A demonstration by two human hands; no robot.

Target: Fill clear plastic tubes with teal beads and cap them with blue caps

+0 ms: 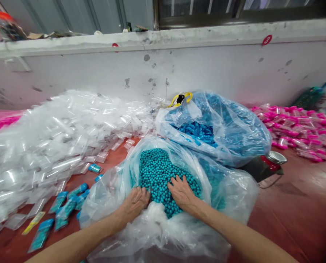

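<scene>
A clear plastic bag [119,190] full of small teal beads [158,170] lies open in front of me on a red-brown table. My left hand [134,204] rests at the bag's near edge, fingers curled down into the beads and plastic. My right hand [182,193] lies palm down on the beads, fingers spread and partly sunk in. Whether either hand has beads in it is hidden.
Behind stands a second bag [234,135] of blue pieces with a yellow tie [180,98]. A heap of small clear zip bags [56,135] fills the left. Filled teal packets [66,208] lie at front left. Pink packets [296,131] pile at right, with a metal-lidded device [272,162] nearby.
</scene>
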